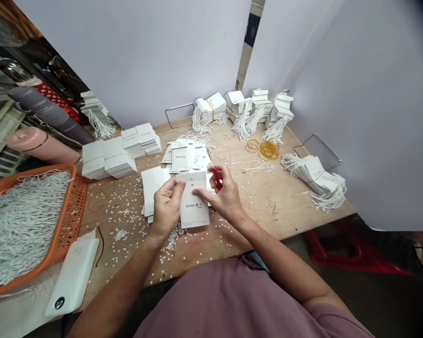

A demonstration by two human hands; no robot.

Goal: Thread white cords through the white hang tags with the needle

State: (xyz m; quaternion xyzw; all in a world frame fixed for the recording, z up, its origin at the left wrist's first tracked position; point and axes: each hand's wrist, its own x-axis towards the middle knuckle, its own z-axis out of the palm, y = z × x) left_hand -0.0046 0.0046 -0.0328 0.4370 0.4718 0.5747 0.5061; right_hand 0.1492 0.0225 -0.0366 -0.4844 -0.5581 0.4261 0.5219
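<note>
My left hand [167,205] pinches the left edge of a white hang tag [194,213] printed "SHUI.B.Y", with a hole near its top. My right hand [227,195] has its fingers curled round a small red-handled tool [216,178] whose kind I cannot make out. The right thumb reaches across to the tag's face, just below the hole. Left of the tag lies a stack of blank-faced white tags [152,188], partly hidden by my left hand. Behind it, strung tags [180,156] lie in a loose, overlapping pile.
An orange basket [61,225] of white strings stands left, beside a white power bank [74,277]. Tag stacks [109,159] sit behind. Banded strung bundles [211,109] line the back; another bundle [313,176] lies right. Rubber bands [269,150], loose strings [255,165] and paper dots [120,234] are scattered about.
</note>
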